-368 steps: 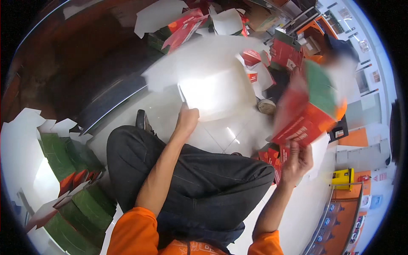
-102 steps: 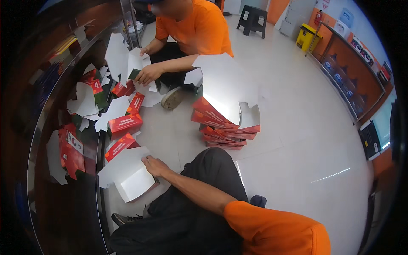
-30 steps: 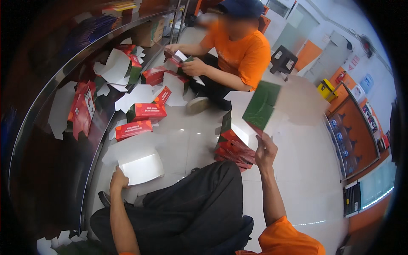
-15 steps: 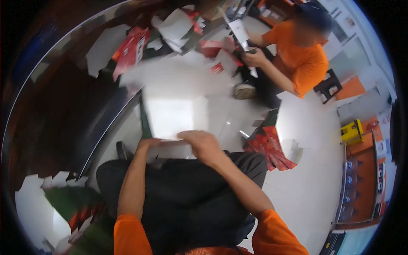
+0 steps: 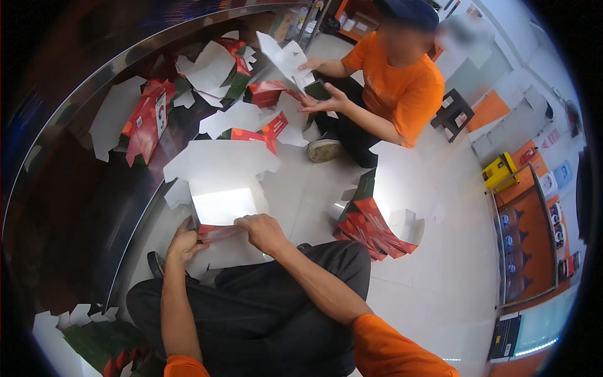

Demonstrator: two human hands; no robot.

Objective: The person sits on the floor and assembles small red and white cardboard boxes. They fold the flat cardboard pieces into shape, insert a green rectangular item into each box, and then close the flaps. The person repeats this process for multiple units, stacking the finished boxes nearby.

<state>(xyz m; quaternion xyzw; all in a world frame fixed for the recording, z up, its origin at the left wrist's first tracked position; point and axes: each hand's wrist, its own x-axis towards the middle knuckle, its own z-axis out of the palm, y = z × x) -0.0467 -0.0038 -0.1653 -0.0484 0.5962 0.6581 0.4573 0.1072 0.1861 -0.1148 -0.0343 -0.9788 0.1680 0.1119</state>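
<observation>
An open box (image 5: 229, 202), white inside and red on its near wall, is held to the left of the box stack (image 5: 372, 231). Its near left corner is gripped by the left hand (image 5: 182, 244), with the fingers curled in. Its near edge is pinched by the right hand (image 5: 262, 232); the thumb is hard to see. A second ago, a green and red box was held up by the right hand, close to the box stack. Now it is not held, and it seems to have been left there. So the open box is now handled with two hands, not one. Behind the box stack, a white carton (image 5: 284, 60) is held by a co-worker (image 5: 402, 88).
</observation>
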